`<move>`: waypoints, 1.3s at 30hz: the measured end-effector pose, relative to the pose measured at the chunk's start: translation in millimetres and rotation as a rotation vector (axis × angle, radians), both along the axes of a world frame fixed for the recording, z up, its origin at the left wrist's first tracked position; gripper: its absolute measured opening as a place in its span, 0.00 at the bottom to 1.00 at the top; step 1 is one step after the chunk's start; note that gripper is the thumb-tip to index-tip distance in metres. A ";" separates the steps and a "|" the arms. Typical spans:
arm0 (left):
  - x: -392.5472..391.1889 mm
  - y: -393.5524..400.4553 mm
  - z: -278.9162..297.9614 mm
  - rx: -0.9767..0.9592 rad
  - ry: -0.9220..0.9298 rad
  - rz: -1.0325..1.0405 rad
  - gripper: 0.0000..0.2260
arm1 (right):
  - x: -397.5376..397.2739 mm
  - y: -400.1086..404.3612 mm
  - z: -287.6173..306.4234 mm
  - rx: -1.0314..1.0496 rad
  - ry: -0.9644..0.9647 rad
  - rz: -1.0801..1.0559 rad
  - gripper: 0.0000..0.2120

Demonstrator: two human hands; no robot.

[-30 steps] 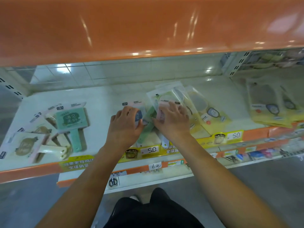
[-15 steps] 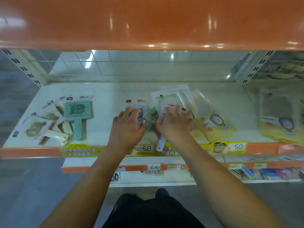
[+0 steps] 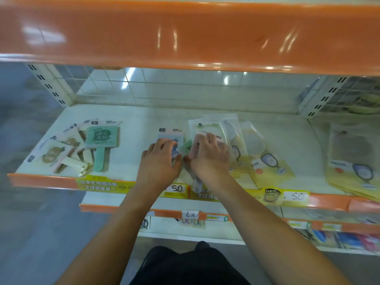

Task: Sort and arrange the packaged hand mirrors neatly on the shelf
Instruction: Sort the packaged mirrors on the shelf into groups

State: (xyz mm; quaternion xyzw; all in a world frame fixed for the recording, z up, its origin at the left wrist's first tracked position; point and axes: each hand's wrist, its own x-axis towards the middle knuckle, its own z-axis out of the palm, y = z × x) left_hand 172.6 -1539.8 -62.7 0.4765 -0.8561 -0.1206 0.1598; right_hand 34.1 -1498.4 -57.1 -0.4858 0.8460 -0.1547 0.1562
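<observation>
**Both hands work the middle pile**

The left hand (image 3: 159, 159) lies flat, fingers relaxed, on a blue-faced packaged mirror (image 3: 171, 138) at the shelf (image 3: 139, 122) front, probably pinning it. The right hand (image 3: 209, 156) curls its fingers round a pinkish packet (image 3: 198, 140) beside it, seemingly drawing it from the overlapping clear-bagged mirrors (image 3: 255, 145). A green mirror (image 3: 101, 138) tops the fanned group at left.

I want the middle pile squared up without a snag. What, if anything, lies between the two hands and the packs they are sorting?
Nothing visible does. The left hand already rests on the blue mirror pack, and the right hand on the clear packs beside it.
</observation>
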 end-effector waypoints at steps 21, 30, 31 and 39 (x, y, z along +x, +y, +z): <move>84.2 49.6 -5.1 -0.095 0.025 0.329 0.16 | 44.1 28.4 -6.1 -0.310 0.009 0.429 0.29; 129.7 63.9 -3.1 -0.094 -0.003 0.504 0.19 | 100.7 5.8 1.9 -0.297 -0.021 0.605 0.31; 135.4 64.2 -3.5 -0.087 -0.001 0.518 0.19 | 106.9 4.1 2.8 -0.295 -0.027 0.619 0.32; 177.7 54.5 -12.1 -0.056 0.012 0.580 0.16 | 146.3 -11.1 1.2 -0.225 -0.009 0.677 0.33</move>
